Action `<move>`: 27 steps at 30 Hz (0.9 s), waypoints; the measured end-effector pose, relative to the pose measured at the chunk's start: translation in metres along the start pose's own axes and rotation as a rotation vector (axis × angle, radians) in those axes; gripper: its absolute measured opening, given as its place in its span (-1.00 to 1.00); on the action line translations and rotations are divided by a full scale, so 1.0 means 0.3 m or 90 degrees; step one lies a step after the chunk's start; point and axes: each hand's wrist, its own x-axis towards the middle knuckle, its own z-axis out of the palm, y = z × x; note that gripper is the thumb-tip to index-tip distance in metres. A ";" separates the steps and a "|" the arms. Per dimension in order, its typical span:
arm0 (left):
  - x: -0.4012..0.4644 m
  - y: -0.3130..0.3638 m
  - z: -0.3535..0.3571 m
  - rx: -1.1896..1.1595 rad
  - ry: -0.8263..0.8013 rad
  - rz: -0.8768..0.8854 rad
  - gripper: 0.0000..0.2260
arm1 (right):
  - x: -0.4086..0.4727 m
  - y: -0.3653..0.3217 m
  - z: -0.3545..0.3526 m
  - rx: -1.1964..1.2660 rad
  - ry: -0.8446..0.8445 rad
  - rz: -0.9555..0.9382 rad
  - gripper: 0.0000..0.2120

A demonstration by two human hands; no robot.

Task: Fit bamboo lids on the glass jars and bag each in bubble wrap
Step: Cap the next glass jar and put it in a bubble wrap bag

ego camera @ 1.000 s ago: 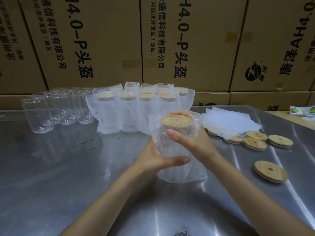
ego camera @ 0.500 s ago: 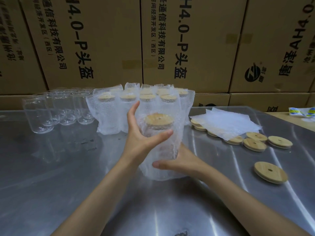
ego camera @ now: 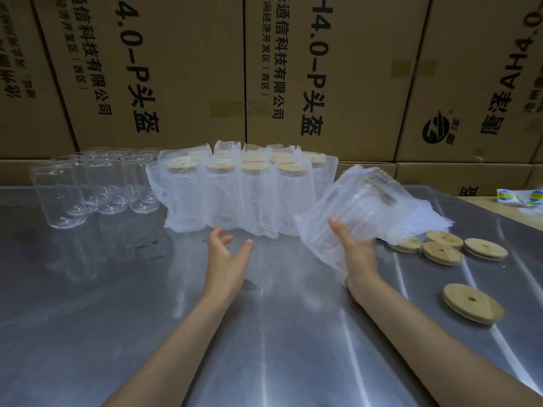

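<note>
My right hand (ego camera: 357,254) grips a bagged jar (ego camera: 361,210), a lidded glass jar inside a bubble wrap bag, tilted to the right above the table. My left hand (ego camera: 227,259) hovers open over the steel table (ego camera: 117,304), holding nothing. Behind it stand several bagged jars (ego camera: 244,192) with bamboo lids showing at their tops. Several bare glass jars (ego camera: 88,186) stand at the back left. Loose bamboo lids (ego camera: 440,251) lie at the right, and one bamboo lid (ego camera: 471,302) lies nearer to me.
A pile of flat bubble wrap bags (ego camera: 417,221) lies behind the tilted jar, partly over some lids. Stacked cardboard boxes (ego camera: 323,69) wall off the back. A printed packet (ego camera: 520,198) rests on a wooden surface at the far right.
My left hand has let go of the bagged jar and drawn back, open. My right hand has swung the jar to the right and tilted it.
</note>
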 end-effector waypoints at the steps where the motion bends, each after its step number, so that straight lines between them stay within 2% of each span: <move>1: 0.020 -0.018 0.004 0.030 0.005 -0.015 -0.47 | 0.029 0.000 -0.006 -0.007 0.061 -0.009 -0.17; 3: 0.051 -0.038 0.014 0.069 0.008 -0.019 -0.44 | 0.084 0.006 -0.010 -0.031 0.152 -0.010 -0.09; 5: 0.071 -0.048 0.025 0.099 0.000 -0.005 -0.40 | 0.121 0.021 0.001 -0.070 0.197 -0.005 -0.02; 9: 0.093 -0.056 0.044 0.174 -0.018 0.026 -0.29 | 0.158 0.066 0.053 -0.233 0.227 -0.077 -0.08; 13: 0.122 -0.063 0.065 0.205 -0.043 0.036 -0.22 | 0.214 0.086 0.093 -0.300 0.233 -0.106 -0.10; 19: 0.186 -0.068 0.107 0.244 -0.041 0.010 -0.09 | 0.304 0.128 0.122 -0.327 0.147 -0.130 -0.08; 24: 0.239 -0.065 0.135 0.234 -0.037 0.024 -0.11 | 0.364 0.153 0.127 -0.301 0.045 -0.136 -0.09; 27: 0.262 -0.065 0.141 0.233 -0.018 0.022 -0.18 | 0.389 0.150 0.128 -0.297 0.010 -0.141 -0.01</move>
